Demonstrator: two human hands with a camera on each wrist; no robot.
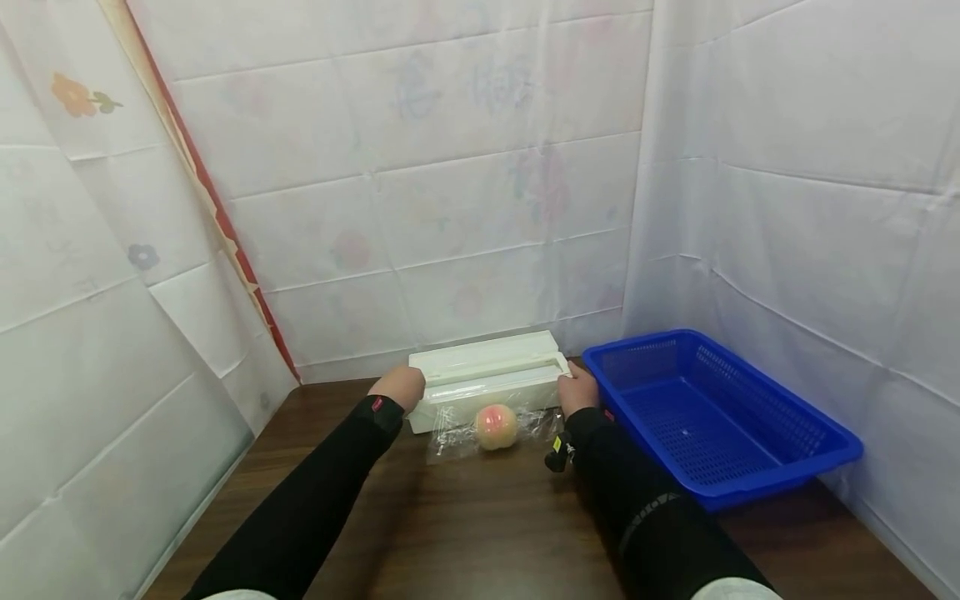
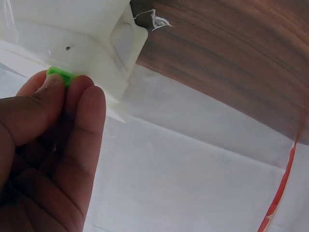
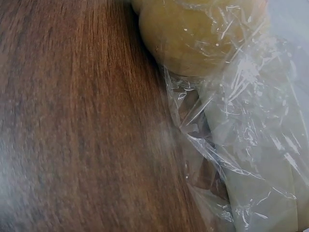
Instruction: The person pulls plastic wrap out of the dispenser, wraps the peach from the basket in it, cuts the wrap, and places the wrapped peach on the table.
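Observation:
A white cling-film dispenser box lies across the far side of the dark wooden table. Just in front of it a peach sits on a sheet of clear film. My left hand is at the box's left end. In the left wrist view my left hand pinches a small green slider on the box between thumb and fingers. My right hand touches the box's right end, its fingers hidden. The right wrist view shows only the peach under crinkled film.
A blue plastic basket with nothing in it stands on the right, close beside my right forearm. White sheeting walls close in the table on the left, back and right. A small scrap of film lies on the wood beside the box.

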